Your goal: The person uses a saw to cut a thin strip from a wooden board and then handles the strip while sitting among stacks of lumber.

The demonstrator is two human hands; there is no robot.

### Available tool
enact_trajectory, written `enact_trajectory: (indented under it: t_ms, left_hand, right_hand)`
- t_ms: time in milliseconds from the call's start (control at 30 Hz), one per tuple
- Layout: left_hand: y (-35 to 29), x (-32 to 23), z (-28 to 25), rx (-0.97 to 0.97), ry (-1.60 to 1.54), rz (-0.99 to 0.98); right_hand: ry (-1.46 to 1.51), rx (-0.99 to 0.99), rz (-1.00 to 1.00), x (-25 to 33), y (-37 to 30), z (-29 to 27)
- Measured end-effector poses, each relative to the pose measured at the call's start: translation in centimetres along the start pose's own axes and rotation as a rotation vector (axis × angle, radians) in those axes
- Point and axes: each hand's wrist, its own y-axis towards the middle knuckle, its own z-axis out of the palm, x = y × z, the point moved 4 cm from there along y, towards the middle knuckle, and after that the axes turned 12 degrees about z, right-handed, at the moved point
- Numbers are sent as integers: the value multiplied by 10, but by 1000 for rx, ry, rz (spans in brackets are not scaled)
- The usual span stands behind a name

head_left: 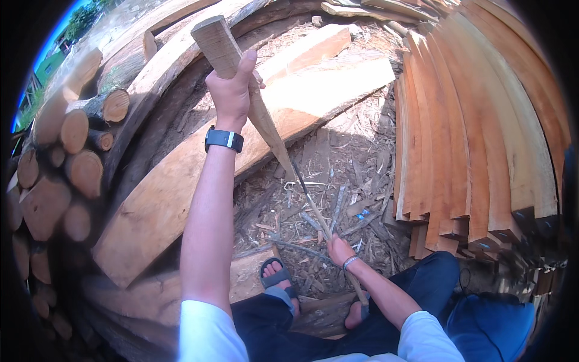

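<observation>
My left hand is raised, its fingers wrapped round a tapering piece of wood. The wood is broad at the upper end and narrows down toward the middle of the picture. Lower and to the right, my right hand closes round the slim pale handle of what looks like a long-handled knife. Its dark, narrow blade, seen nearly edge-on, lies against or beside the thin end of the wood; I cannot tell whether it touches. The handle's rear end passes under my right forearm, near my foot.
Thick sawn planks lie slantwise ahead and to the left. Cut logs are stacked at the far left, and long reddish boards on the right. Wood chips and bark litter the ground by my sandalled foot.
</observation>
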Motion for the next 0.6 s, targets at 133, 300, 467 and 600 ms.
enact_trajectory:
  t_ms: [133, 300, 467, 600]
  left_hand:
    - [-1, -2, -3, 33, -30, -29]
    - [2, 2, -7, 94, -44, -63]
    - [1, -1, -9, 91, -85, -64]
    - [2, -2, -17, 68, -62, -71]
  right_hand:
    - [-7, -34, -57, 8, -6, -5]
    - [101, -30, -76, 5, -9, 14]
    - [1033, 728, 274, 14, -1, 8]
    - [1019, 630, 222, 35, -12, -7]
